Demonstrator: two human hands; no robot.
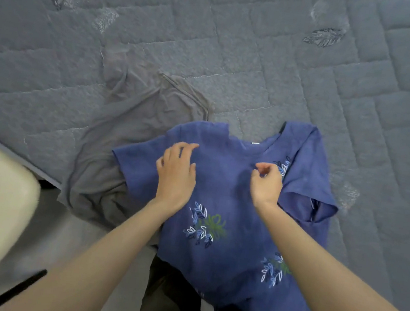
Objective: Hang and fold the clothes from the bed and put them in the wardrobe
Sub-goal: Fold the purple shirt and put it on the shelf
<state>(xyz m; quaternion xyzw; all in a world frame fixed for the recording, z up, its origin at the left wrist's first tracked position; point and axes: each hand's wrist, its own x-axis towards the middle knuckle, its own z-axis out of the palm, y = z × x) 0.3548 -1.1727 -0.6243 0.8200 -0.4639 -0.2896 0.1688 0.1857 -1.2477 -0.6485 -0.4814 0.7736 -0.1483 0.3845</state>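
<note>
Blue shirt (230,210) overhanging bed (287,62) edge, left hand (177,175) atop, grey garment (125,125) alongside

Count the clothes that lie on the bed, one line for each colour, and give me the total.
Blue shirt: 1
Grey garment: 1
Total: 2

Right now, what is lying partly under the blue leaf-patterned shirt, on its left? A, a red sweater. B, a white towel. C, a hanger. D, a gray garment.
D: the gray garment spreads over the bed left of the blue shirt, whose sleeve overlaps it.
</note>
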